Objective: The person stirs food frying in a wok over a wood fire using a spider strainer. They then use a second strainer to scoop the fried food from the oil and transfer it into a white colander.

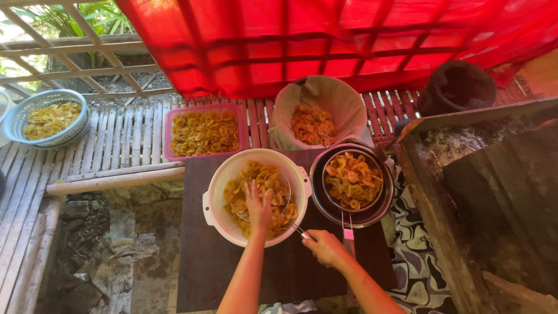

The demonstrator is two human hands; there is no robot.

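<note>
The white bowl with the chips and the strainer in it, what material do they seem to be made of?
The white bowl looks like plastic: matte, opaque, with moulded side handles. The strainer held by the right hand seems to be thin metal wire, shiny and see-through over the chips. The left hand presses into them.

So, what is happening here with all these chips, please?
A person stands at a dark table. The left hand presses into yellow chips inside a white bowl. The right hand grips the handle of a wire strainer that lies in the same bowl. Beside it, a dark pot holds a second strainer full of chips. A pink tray, a lined basket and a blue basket also hold chips.
</note>
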